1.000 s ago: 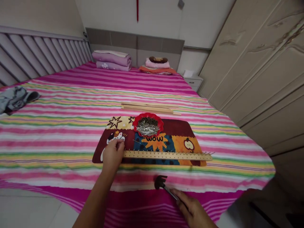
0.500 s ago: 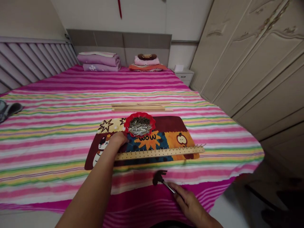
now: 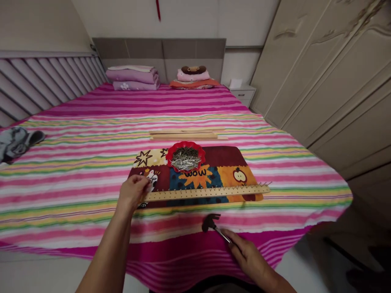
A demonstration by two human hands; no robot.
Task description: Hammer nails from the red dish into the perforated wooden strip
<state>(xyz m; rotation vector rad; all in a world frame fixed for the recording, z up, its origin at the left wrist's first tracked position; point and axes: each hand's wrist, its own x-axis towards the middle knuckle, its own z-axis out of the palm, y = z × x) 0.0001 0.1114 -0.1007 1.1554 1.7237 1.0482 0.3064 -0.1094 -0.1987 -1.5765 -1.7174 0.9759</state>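
Note:
In my right hand (image 3: 244,250), fingers wrapped round the handle, is a claw hammer (image 3: 210,222), its dark head over the bed's near edge. A pale wooden strip (image 3: 195,194) lies across a patterned mat (image 3: 224,156), with a row of nails standing along it. The nails at its right end lean. At the strip's left end, my left hand (image 3: 134,190) is closed in a pinch; whatever is between its fingertips is too small to make out. Beyond the strip, a red scalloped bowl (image 3: 202,159) full of loose nails (image 3: 186,158) sits on the mat.
Several wooden strips (image 3: 185,135) lie behind the mat on the striped bedspread (image 3: 76,162). Grey clothing (image 3: 18,142) is at the far left. Folded bedding (image 3: 132,78) and a pillow stack (image 3: 194,79) stand by the headboard. A wardrobe (image 3: 314,85) rises on the right.
My left hand has moved left and back from beside the bowl to the strip's left end. The right hand still grips the hammer in about the same place. The view has shifted slightly.

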